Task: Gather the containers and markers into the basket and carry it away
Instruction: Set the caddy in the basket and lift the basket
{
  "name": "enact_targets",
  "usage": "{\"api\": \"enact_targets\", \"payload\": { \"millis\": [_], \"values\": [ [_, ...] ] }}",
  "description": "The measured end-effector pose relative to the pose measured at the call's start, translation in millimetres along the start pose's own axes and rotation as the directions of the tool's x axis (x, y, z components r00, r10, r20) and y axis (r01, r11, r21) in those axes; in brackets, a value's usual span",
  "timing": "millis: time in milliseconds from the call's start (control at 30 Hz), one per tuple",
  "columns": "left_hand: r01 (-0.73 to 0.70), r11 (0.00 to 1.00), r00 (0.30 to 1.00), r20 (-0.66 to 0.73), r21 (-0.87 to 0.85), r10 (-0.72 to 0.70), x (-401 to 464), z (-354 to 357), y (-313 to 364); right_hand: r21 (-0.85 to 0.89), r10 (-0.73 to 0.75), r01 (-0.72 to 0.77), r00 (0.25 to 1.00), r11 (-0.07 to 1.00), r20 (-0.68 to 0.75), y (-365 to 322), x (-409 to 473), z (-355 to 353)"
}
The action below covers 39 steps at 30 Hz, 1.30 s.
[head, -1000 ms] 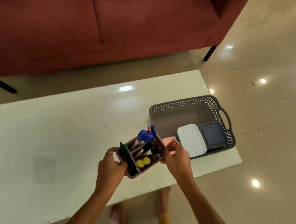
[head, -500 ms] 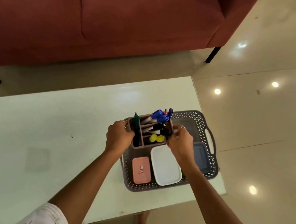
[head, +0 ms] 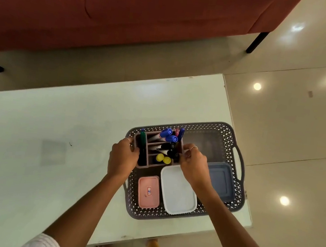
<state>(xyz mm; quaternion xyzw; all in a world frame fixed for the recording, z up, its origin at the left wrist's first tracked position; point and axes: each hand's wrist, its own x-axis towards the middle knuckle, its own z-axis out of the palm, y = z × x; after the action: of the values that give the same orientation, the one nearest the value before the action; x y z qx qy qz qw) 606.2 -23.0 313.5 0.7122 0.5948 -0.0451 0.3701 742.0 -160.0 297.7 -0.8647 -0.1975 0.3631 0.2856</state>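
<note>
Both hands grip the brown divided plastic marker caddy (head: pixel 156 151), left hand (head: pixel 122 158) and right hand (head: pixel 192 164) at opposite ends; it sits inside the grey lattice plastic basket (head: pixel 236 139), far-left corner; basket handles lie just outside each hand.

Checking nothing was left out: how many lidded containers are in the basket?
3, along the near side of the grey perforated plastic basket: pink rectangular lidded container at left, white square lidded container in the middle, grey-blue lidded container at right, partly behind the right hand. More could be hidden.

red sofa (head: pixel 130 15) | pale table (head: pixel 30 147) | glossy cream floor (head: pixel 292 130), lights reflected
</note>
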Motion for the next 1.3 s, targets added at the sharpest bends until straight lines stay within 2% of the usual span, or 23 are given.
{"api": "enact_targets", "payload": {
  "millis": [100, 167, 233, 267, 333, 400, 500, 600, 767, 933, 1100, 1300],
  "values": [
    [-0.022, 0.999, 0.999, -0.049, -0.025, 0.021, -9.0, -4.4, -4.8, -0.035, -0.019, 0.019, 1.000, 0.999, 0.010, 0.0, -2.2, -11.8],
    [-0.020, 1.000, 0.983, -0.182, -0.004, 0.018, -18.0, -7.2, -12.1, -0.045, -0.069, 0.064, 0.990, 0.997, -0.124, 3.3, -5.9, -24.2],
    [-0.004, 1.000, 0.952, -0.305, 0.014, 0.008, -27.5, -7.8, -20.8, -0.127, -0.135, 0.099, 0.939, 0.987, -0.316, 9.0, -7.2, -39.9],
    [0.015, 1.000, 0.947, -0.322, 0.002, -0.013, -31.5, -6.9, -25.7, -0.183, -0.141, 0.073, 0.910, 0.980, -0.390, 13.3, -5.7, -47.9],
    [0.081, 0.996, 0.962, -0.258, -0.036, -0.087, -37.5, -2.2, -34.0, -0.221, -0.061, -0.050, 0.883, 0.974, -0.466, 25.3, -0.8, -63.5],
    [0.160, 0.985, 0.981, -0.105, -0.061, -0.165, -41.4, 4.5, -42.2, -0.153, 0.044, -0.125, 0.891, 0.980, -0.451, 40.2, 3.1, -74.5],
    [0.242, 0.967, 0.967, 0.104, -0.084, -0.233, -44.6, 12.7, -49.0, 0.007, 0.112, -0.117, 0.929, 0.993, -0.352, 59.4, 4.9, -80.7],
    [0.249, 0.968, 0.949, 0.211, -0.039, -0.235, -47.3, 19.5, -54.1, 0.051, 0.139, -0.129, 0.944, 0.990, -0.298, 77.5, 7.0, -79.8],
    [0.301, 0.950, 0.938, 0.206, -0.087, -0.279, -47.5, 24.7, -56.4, 0.151, 0.228, -0.195, 0.940, 0.969, -0.253, 99.5, 12.6, -79.6],
    [0.319, 0.941, 0.935, 0.199, -0.115, -0.292, -59.0, 25.8, -66.8, 0.151, 0.212, -0.179, 0.946, 0.972, -0.246, 111.4, 0.4, -75.5],
    [0.323, 0.942, 0.935, 0.183, -0.090, -0.303, -89.0, 26.6, -88.0, 0.181, 0.198, -0.159, 0.955, 0.971, -0.222, 130.0, -43.3, -64.8],
    [0.253, 0.966, 0.955, 0.175, -0.047, -0.241, -142.1, 29.6, -120.8, 0.158, 0.166, -0.130, 0.956, 0.979, -0.242, 162.8, -115.0, -51.5]
  ]
}}
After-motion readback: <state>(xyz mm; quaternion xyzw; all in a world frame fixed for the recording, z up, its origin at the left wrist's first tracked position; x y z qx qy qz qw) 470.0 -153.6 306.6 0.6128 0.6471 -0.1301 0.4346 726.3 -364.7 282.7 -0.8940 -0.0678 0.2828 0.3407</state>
